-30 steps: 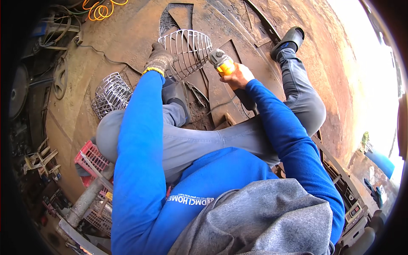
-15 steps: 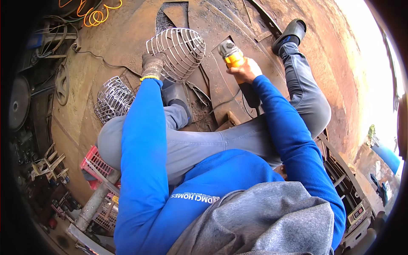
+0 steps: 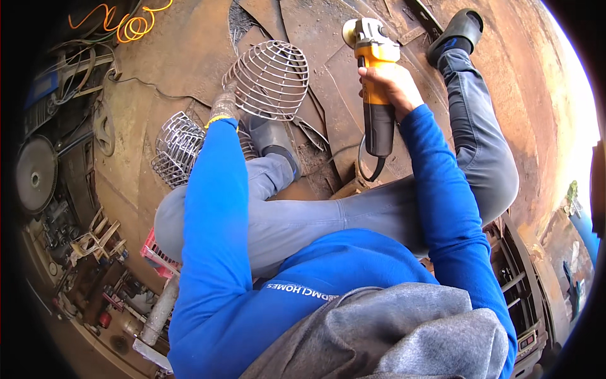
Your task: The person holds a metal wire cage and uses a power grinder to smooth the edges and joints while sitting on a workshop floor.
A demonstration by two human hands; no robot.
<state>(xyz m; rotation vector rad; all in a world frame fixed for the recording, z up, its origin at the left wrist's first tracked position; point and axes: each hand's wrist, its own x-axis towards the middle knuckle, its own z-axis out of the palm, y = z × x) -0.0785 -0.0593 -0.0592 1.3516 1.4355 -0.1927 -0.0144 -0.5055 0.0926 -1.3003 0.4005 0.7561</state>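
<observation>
My left hand, in a dirty knit glove with a yellow cuff, is closed on the left rim of a domed wire basket. The basket is made of bare metal rods bent into rings and ribs, and is held up above the floor. My bare right hand wraps round the yellow and black body of an angle grinder, its head pointing away from me. A pale disc sits at the head's left side, apart from the basket. The grinder's black cord curves down below its handle.
More wire baskets lie piled left of my left forearm. Rusty metal plates cover the floor ahead. An orange coiled hose lies at the far left, a large toothed disc at the left edge, and a red crate by my left knee.
My right hand has moved right and lifted the grinder, turning it so its disc and full body show. The wire basket has rotated slightly in my left hand.
</observation>
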